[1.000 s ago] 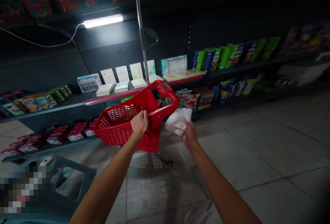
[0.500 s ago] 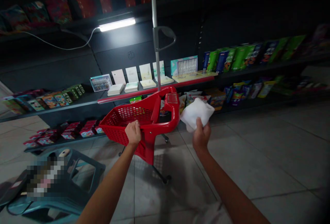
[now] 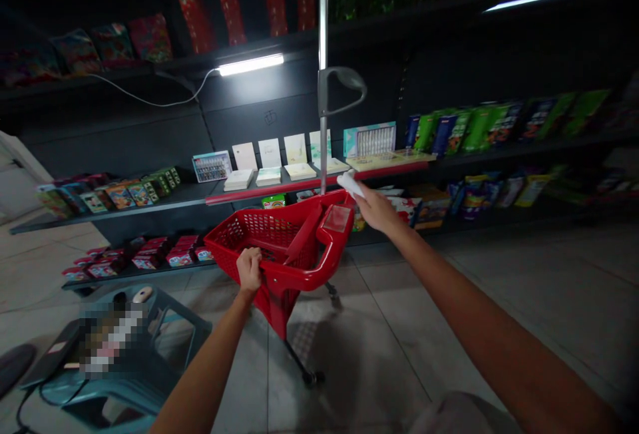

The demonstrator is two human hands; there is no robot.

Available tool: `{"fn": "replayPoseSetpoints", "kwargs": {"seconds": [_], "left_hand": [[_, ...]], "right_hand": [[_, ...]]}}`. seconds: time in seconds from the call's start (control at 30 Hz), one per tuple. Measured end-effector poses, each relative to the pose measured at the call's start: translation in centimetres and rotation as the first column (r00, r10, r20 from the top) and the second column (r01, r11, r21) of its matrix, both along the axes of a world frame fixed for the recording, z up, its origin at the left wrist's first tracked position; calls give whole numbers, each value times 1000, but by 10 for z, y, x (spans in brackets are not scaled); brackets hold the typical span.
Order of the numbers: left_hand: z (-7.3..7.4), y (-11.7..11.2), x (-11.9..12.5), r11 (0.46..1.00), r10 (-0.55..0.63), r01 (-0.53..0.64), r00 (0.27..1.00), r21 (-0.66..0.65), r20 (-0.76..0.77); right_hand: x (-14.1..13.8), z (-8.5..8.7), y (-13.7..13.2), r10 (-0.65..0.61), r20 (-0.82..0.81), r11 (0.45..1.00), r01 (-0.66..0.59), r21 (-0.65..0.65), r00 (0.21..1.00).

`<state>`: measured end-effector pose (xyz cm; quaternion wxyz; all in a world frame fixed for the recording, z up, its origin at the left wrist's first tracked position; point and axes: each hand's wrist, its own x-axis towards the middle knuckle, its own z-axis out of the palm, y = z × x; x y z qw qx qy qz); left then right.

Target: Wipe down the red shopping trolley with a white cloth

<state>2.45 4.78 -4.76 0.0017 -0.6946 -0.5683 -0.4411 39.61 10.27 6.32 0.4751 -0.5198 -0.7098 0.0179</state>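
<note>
A red plastic shopping cart (image 3: pixel 279 274) stands before me on wheeled legs. My left hand (image 3: pixel 249 269) is closed over the near rim of its basket. Beyond the cart's handle, my right hand (image 3: pixel 377 208) grips a white cloth (image 3: pixel 351 184), held at the far end of the handle beside the grey metal pole (image 3: pixel 323 148); whether the cloth touches the handle I cannot tell. A clear panel (image 3: pixel 337 217) is set in the handle. The basket's visible inside shows red perforated walls.
Behind the cart runs a dark shelf (image 3: pixel 194 204) with notebooks (image 3: pixel 269 176), boxed sets and snack bags (image 3: pixel 474 129). Red-capped bottles hang above near a lit tube (image 3: pixel 251 64). At left stands a blue-grey plastic stool (image 3: pixel 184 317) with items on top. Tiled floor (image 3: pixel 399 301) lies around the cart.
My right hand has moved the white cloth from beside the cart, up and leftward to the handle's far end. The cart appears turned slightly, with my left hand still on its rim.
</note>
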Motion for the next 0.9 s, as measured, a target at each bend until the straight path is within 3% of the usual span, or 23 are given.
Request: {"fn": "replayPoseSetpoints", "kwargs": {"seconds": [0.1, 0.23, 0.47, 0.57, 0.67, 0.73, 0.8, 0.9], "left_hand": [[0, -1, -7, 1000, -7, 7, 1000, 11, 17], [-3, 1, -20, 1000, -10, 10, 999, 18, 40], [-3, 3, -36, 998, -35, 29, 994, 62, 105], [3, 3, -36, 994, -91, 81, 987, 79, 130], [15, 0, -36, 988, -140, 126, 978, 93, 157], [27, -10, -33, 987, -124, 101, 972, 125, 198], [41, -28, -24, 980, -109, 60, 958, 188, 265], [64, -64, 3, 954, -187, 104, 940, 283, 285]], "right_hand": [[-11, -15, -6, 4, 18, 994, -2, -109, 1000], [-30, -24, -52, 87, 41, 990, -82, -116, 995], [-96, -9, -171, 366, 252, 929, -366, -45, 896], [-113, 6, -191, 457, 268, 889, -446, -104, 848], [-107, 29, -169, 446, 86, 885, -424, -190, 891], [-94, 48, -137, 315, -94, 921, -328, -208, 944], [-80, 70, -100, 90, -228, 988, -115, -101, 970], [-73, 95, -56, -111, -204, 988, 131, 82, 973]]}}
